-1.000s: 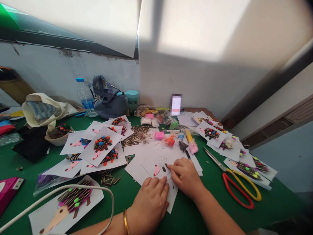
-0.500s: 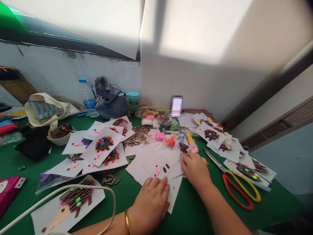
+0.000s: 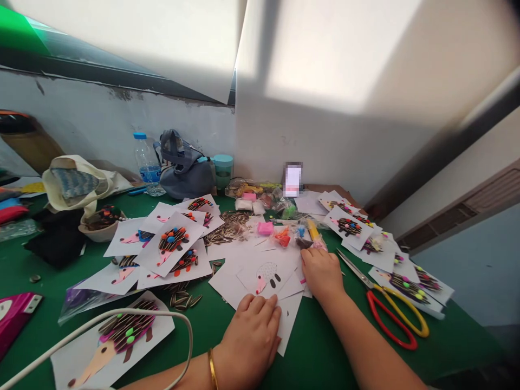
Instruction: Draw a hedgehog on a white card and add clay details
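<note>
My left hand (image 3: 254,330) lies flat with fingers stretched out, pressing on a white sheet (image 3: 239,279). Just beyond its fingertips is a hedgehog picture (image 3: 266,275) with a pink face, dark feet and a dotted body. My right hand (image 3: 322,273) rests at the sheet's right side, fingers curled downward against the small clay packets; what is under its fingertips is hidden. A dark clay packet (image 3: 304,242) and a yellow stick-like piece (image 3: 313,232) lie just beyond them. Orange clay (image 3: 283,236) and pink clay (image 3: 265,228) sit farther left.
Yellow-and-red scissors (image 3: 390,303) lie right of my right hand. Finished hedgehog cards lie on the left (image 3: 170,241) and right (image 3: 349,225). Sunflower seeds (image 3: 227,227) are heaped behind the paper. A white cable (image 3: 122,312) loops near my left forearm. A phone (image 3: 293,179) stands at the back.
My right hand has drawn its fingers in over the dark and pink clay packets, covering more of them. My left hand stays in place on the sheet. The view has shifted slightly.
</note>
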The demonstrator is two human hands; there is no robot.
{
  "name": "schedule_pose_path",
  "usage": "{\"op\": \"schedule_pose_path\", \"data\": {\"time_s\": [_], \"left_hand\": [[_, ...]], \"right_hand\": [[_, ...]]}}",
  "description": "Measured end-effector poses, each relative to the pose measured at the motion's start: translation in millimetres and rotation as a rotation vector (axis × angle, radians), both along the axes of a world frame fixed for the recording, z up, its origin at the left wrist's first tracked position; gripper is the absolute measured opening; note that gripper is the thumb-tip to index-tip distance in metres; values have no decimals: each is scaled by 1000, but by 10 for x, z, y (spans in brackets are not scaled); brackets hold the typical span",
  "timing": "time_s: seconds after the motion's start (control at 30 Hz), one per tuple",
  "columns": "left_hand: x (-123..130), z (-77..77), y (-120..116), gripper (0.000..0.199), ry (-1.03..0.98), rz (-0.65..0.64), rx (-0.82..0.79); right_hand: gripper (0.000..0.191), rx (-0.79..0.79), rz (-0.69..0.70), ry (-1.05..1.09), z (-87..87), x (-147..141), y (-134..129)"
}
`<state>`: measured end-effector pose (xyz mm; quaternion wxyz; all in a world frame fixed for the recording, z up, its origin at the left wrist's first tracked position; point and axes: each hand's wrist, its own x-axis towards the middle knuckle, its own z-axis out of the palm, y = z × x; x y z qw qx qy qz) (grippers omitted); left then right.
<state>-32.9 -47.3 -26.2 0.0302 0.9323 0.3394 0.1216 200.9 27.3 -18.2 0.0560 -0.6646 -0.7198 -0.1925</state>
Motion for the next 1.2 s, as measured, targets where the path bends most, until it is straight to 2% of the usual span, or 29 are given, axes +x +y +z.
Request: {"op": "schedule_pose_path", "data": {"time_s": [0.17, 0.3, 0.47, 0.6, 0.8, 1.0, 1.1, 1.2], "left_hand": [[-2, -8, -20, 41, 7, 12, 6], [-3, -6, -23, 43, 28, 23, -4], [-1, -20, -23, 42, 2, 22, 3], [-4, -18, -22, 42, -2, 15, -1], [0, -12, -17, 42, -4, 14, 11], [-5, -41, -16, 42, -19, 10, 39], [-10, -47, -19, 43, -18, 12, 34], [-8, -36, -17, 43, 2, 11, 12]], "right_hand": [[18, -4, -13, 8, -8, 45, 71], [19, -33, 25, 53, -12, 30, 32], [23, 13, -6, 68, -59, 75, -26], [24, -10, 21, 81, -91, 125, -29], [24, -14, -23, 90, -43, 114, -12], [23, -39, 21, 101, -22, 75, -39], [22, -18, 38, 158, -41, 57, -66], [19, 19, 93, 331, -61, -6, -125]]}}
